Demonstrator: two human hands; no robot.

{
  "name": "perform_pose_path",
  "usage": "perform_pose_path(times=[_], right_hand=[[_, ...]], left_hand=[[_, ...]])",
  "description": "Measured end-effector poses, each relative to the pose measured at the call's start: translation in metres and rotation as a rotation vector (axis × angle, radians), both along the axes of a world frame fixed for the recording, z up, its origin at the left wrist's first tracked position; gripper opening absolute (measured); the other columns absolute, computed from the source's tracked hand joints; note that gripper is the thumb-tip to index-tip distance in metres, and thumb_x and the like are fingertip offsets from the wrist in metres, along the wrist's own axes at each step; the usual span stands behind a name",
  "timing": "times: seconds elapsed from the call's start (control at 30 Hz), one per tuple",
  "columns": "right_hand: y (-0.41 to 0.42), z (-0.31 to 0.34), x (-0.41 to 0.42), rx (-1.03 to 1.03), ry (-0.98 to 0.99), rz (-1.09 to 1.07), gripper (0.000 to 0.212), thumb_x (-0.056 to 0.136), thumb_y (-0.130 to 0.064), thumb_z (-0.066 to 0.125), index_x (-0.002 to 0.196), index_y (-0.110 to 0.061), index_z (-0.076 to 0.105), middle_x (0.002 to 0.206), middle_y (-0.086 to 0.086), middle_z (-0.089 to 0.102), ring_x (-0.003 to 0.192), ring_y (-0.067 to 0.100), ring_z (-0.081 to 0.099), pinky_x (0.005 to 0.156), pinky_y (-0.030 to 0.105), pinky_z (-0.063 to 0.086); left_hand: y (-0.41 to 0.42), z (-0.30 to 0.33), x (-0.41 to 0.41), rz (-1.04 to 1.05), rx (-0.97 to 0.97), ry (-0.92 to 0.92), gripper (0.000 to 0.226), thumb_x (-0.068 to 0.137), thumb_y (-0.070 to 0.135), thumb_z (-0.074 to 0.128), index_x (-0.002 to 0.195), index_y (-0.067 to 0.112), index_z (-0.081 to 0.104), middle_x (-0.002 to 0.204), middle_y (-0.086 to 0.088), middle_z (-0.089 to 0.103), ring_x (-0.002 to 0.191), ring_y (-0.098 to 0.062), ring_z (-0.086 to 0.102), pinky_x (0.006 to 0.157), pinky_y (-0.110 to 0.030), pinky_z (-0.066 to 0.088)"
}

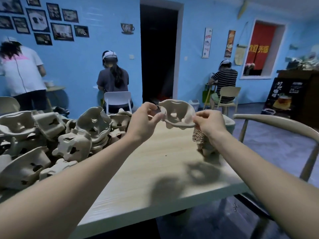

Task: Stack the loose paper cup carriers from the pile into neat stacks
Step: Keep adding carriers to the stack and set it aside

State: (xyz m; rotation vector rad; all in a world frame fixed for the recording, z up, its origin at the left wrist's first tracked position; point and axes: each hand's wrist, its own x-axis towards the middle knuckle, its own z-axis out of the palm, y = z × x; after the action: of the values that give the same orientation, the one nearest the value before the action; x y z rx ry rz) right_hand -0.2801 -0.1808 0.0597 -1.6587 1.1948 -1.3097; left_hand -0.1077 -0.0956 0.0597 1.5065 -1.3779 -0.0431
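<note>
A beige pulp cup carrier (177,113) hangs in the air above the far part of the wooden table (155,169). My left hand (144,120) pinches its left edge and my right hand (209,122) pinches its right rim. Below my right hand stands a stack of nested carriers (201,142), partly hidden by my wrist. A big loose pile of carriers (57,140) covers the left side of the table.
A curved beige chair back (276,125) stands to the right of the table. Three people sit or stand with their backs to me along the blue wall, near a white chair (117,99). A dark doorway (158,52) lies straight ahead.
</note>
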Motion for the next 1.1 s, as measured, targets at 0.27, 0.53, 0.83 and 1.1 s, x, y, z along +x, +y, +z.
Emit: perform_pose_path(times=[0.27, 0.53, 0.83, 1.1], right_hand=[[-0.038, 0.024, -0.052, -0.053, -0.032, -0.18, 0.008, 0.082, -0.015, 0.07, 0.077, -0.016, 0.064, 0.09, 0.009, 0.069, 0.086, 0.025, 0.066, 0.079, 0.043, 0.057], [-0.061, 0.021, -0.085, -0.063, 0.01, -0.34, 0.005, 0.085, -0.013, 0.064, 0.081, -0.015, 0.066, 0.084, 0.004, 0.067, 0.083, 0.023, 0.066, 0.071, 0.034, 0.054], [-0.07, 0.0, -0.091, -0.031, 0.08, -0.385, 0.014, 0.089, -0.008, 0.056, 0.088, -0.008, 0.07, 0.086, 0.008, 0.066, 0.075, 0.02, 0.056, 0.059, 0.027, 0.042], [-0.065, -0.008, -0.089, -0.041, 0.239, -0.336, 0.025, 0.094, -0.01, 0.047, 0.091, -0.004, 0.071, 0.09, 0.013, 0.067, 0.079, 0.026, 0.057, 0.06, 0.031, 0.043]], left_hand=[[-0.057, 0.02, -0.065, -0.127, -0.008, 0.26, 0.012, 0.087, 0.016, 0.063, 0.077, 0.022, 0.06, 0.076, -0.003, 0.07, 0.082, -0.025, 0.068, 0.081, -0.046, 0.055], [-0.092, 0.021, -0.105, -0.172, 0.033, 0.423, 0.005, 0.086, 0.013, 0.066, 0.085, 0.01, 0.063, 0.087, -0.011, 0.07, 0.064, -0.011, 0.066, 0.059, -0.017, 0.052], [-0.108, 0.0, -0.116, -0.052, 0.139, 0.39, 0.012, 0.08, 0.021, 0.071, 0.072, 0.018, 0.062, 0.075, 0.001, 0.065, 0.076, -0.016, 0.062, 0.07, -0.027, 0.049], [-0.11, -0.011, -0.118, -0.006, 0.147, 0.392, 0.009, 0.083, 0.017, 0.068, 0.088, 0.014, 0.063, 0.09, 0.0, 0.065, 0.081, -0.015, 0.058, 0.076, -0.028, 0.049]])
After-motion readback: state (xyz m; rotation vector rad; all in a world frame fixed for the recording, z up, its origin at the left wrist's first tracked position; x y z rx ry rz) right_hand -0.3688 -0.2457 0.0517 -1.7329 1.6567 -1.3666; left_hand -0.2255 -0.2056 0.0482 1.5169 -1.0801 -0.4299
